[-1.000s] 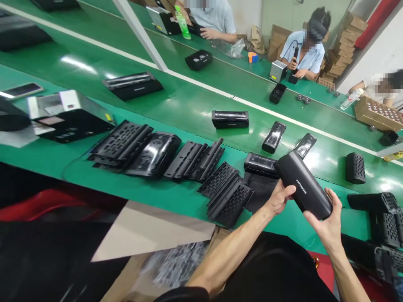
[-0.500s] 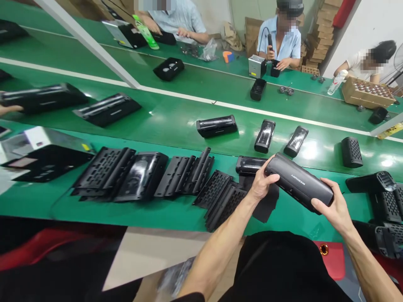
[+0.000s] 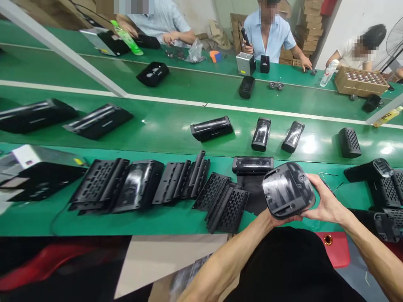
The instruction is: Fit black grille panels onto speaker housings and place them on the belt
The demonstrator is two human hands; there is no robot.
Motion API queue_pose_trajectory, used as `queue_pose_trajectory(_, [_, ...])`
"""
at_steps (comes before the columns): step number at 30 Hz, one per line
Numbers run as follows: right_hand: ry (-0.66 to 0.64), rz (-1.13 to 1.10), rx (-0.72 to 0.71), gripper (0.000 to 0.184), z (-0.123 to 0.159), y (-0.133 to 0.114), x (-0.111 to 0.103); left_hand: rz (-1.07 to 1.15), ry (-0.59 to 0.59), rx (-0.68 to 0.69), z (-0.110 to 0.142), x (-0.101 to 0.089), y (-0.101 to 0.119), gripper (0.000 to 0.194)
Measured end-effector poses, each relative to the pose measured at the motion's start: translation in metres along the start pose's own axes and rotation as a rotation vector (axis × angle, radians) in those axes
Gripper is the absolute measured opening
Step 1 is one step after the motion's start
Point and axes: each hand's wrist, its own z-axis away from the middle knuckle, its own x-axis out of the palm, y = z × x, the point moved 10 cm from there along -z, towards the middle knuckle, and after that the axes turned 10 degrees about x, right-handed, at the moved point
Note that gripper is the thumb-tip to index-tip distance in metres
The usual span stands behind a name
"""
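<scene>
Both hands hold a black speaker housing above the near bench, its flat end with recessed slots turned up toward me. My left hand is closed under its lower edge, with most of the fingers hidden. My right hand grips it from the right, thumb toward the front. Just behind it, a similar housing lies on its side at the back of a black mat. Perforated black grille panels lie in an overlapping row to the left.
The green conveyor beyond carries several housings. More black housings are piled at the right. A metal-and-black box stands at the left. Across the line, co-workers sit by a green bottle and a carton of round parts.
The held housing has turned from showing its lettered long side to showing its end, and my hands have drawn together beneath it. A co-worker's hand has moved right toward small round parts.
</scene>
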Motion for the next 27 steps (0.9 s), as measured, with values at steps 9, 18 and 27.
queue_pose_trajectory(9, [-0.528, -0.42, 0.356, 0.11, 0.013, 0.012, 0.008, -0.444, 0.28, 0.373, 0.044, -0.046, 0.083, 0.098])
queue_pose_trajectory(18, [-0.413, -0.493, 0.599, 0.11, 0.068, 0.069, 0.025, -0.976, 0.224, 0.421, 0.079, -0.052, 0.105, 0.096])
queue_pose_trajectory(27, [0.053, -0.285, 0.668, 0.087, 0.119, 0.084, 0.033, -0.966, 0.453, 0.436, 0.102, -0.086, 0.076, 0.085])
